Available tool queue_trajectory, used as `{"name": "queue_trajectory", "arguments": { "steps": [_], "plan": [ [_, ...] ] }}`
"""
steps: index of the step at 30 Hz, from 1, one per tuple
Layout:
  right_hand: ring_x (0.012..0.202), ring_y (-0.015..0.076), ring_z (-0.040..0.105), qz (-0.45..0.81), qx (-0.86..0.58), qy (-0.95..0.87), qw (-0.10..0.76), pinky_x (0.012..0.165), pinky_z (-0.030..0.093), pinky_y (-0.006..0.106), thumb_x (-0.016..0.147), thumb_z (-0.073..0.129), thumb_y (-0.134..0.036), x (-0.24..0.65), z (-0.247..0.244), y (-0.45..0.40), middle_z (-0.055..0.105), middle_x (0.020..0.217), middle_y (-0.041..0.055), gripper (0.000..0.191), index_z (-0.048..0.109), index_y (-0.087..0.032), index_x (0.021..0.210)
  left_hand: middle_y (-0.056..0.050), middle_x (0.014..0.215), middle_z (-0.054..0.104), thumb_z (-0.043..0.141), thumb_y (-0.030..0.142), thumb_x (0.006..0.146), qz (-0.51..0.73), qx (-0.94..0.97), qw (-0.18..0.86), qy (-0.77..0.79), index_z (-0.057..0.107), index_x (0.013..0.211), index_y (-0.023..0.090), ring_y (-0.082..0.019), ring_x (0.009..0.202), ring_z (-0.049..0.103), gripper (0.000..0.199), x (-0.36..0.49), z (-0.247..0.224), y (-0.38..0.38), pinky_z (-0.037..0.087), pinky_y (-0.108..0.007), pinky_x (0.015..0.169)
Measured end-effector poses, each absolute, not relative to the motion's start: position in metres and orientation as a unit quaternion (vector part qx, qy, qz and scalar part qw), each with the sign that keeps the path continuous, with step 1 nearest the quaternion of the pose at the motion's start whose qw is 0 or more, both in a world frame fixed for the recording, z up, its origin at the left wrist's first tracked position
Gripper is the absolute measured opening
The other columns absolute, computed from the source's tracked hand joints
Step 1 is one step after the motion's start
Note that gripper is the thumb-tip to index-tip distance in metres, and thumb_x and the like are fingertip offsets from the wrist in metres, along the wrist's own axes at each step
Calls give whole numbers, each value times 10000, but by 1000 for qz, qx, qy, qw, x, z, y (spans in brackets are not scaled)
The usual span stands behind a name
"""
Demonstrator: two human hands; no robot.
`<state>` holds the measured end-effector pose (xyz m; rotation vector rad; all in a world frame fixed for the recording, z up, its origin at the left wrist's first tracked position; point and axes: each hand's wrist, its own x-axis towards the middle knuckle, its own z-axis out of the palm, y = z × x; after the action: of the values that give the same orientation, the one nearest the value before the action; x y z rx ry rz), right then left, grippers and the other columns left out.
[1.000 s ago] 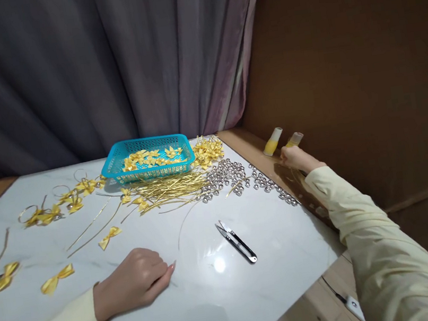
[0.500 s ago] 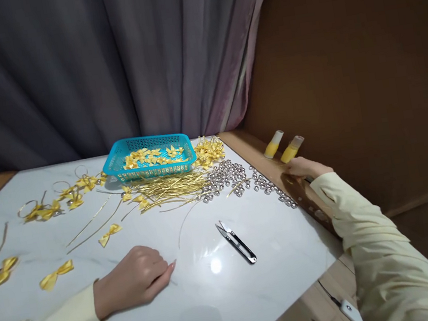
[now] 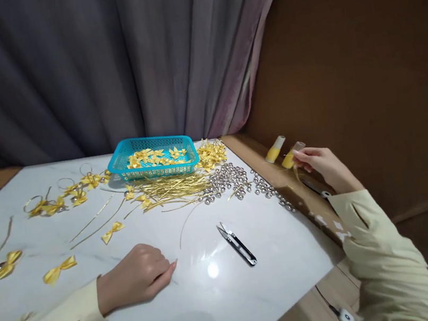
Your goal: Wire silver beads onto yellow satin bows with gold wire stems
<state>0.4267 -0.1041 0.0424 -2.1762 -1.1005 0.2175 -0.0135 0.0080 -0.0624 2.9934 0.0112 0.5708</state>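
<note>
My left hand [image 3: 137, 275] rests closed on the white tabletop [image 3: 216, 310], and whether its curled fingers hold anything is hidden. At the right my right hand [image 3: 325, 165] is raised with thumb and fingers pinched on a small, thin piece I cannot make out, beside two yellow-and-white tubes [image 3: 275, 149]. Between the hands lie black thread snips [image 3: 238, 245]. Silver beads [image 3: 227, 177] are scattered behind them, next to a bundle of gold wires [image 3: 173, 187]. Yellow bows [image 3: 60, 270] lie at the left.
A blue basket [image 3: 155, 172] with yellow bows stands at the back, a pile of gold-and-yellow pieces [image 3: 211, 154] beside it. A brown ledge with another dark tool [image 3: 315, 187] runs along the right. Behind hangs a grey curtain [image 3: 83, 67].
My right hand has lifted off the ledge, showing its pinched fingers and the dark tool beneath. The view has shifted slightly; my left hand stays on the table.
</note>
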Motion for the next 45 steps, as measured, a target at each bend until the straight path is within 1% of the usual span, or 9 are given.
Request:
{"name": "queue_trajectory", "arguments": {
  "steps": [4, 7, 11, 14, 18, 21, 29, 35, 45],
  "plan": [
    [817, 175, 580, 238, -706, -428, 512, 714, 462, 297, 741, 541, -586, 359, 41, -107, 593, 821, 45, 377, 509, -211, 714, 4, 430, 478, 375, 143, 917, 188, 981, 46, 4, 477, 513, 163, -116, 398, 402, 417, -13, -61, 8, 207, -307, 486],
    [765, 173, 570, 369, -629, -412, 547, 704, 456, 310, 671, 634, -575, 310, 38, -101, 529, 703, 11, 396, 473, -214, 652, -1, 427, 480, 363, 152, 920, 190, 981, 45, 7, 473, 507, 163, -115, 394, 400, 428, -13, -60, 8, 198, -307, 485],
    [726, 135, 528, 480, -548, -400, 557, 677, 419, 276, 658, 710, -491, 264, 38, -91, 532, 774, 3, 346, 522, -204, 700, 0, 424, 472, 366, 151, 912, 190, 980, 57, 11, 467, 504, 164, -110, 390, 377, 420, -13, -64, 9, 189, -304, 484],
    [665, 105, 468, 523, -513, -406, 546, 624, 358, 239, 672, 729, -454, 236, 37, -86, 512, 744, -13, 318, 558, -186, 695, 19, 427, 433, 380, 190, 909, 197, 972, 122, 44, 443, 513, 167, -100, 394, 337, 402, -13, -62, 9, 200, -284, 473],
    [635, 102, 429, 563, -497, -418, 511, 625, 304, 243, 719, 722, -380, 198, 28, -81, 524, 695, -15, 260, 593, -161, 663, 46, 516, 460, 424, 345, 894, 220, 889, 353, 195, 499, 690, 172, -90, 456, 393, 278, -11, -39, 6, 309, -203, 481],
    [674, 113, 447, 586, -489, -431, 481, 673, 306, 253, 710, 729, -387, 172, 23, -77, 559, 711, -13, 253, 619, -161, 673, 63, 487, 407, 466, 454, 836, 228, 826, 454, 245, 444, 615, 184, -91, 453, 382, 350, -13, -10, 1, 329, -207, 486],
    [685, 143, 525, 579, -430, -549, 423, 695, 388, 292, 774, 645, -469, 146, 15, -73, 605, 680, 13, 335, 593, -154, 671, -35, 683, 671, 402, 503, 873, 67, 784, 571, 235, 616, 713, 158, -156, 664, 573, 436, -17, 27, 6, 412, -231, 580],
    [556, 88, 408, 471, -509, -606, 389, 543, 329, 220, 761, 658, -452, 151, 9, -74, 494, 563, -44, 334, 580, -146, 653, -31, 685, 707, 419, 477, 898, -25, 754, 621, 211, 609, 691, 161, -148, 680, 586, 423, -20, 29, 8, 432, -232, 661],
    [454, 49, 374, 574, -495, -578, 302, 423, 276, 179, 685, 726, -458, 155, 17, -73, 490, 519, -65, 351, 577, -141, 661, -18, 627, 691, 506, 404, 885, -83, 700, 689, 167, 637, 739, 159, -137, 627, 588, 314, -24, 28, 8, 432, -221, 653]
  ]
}}
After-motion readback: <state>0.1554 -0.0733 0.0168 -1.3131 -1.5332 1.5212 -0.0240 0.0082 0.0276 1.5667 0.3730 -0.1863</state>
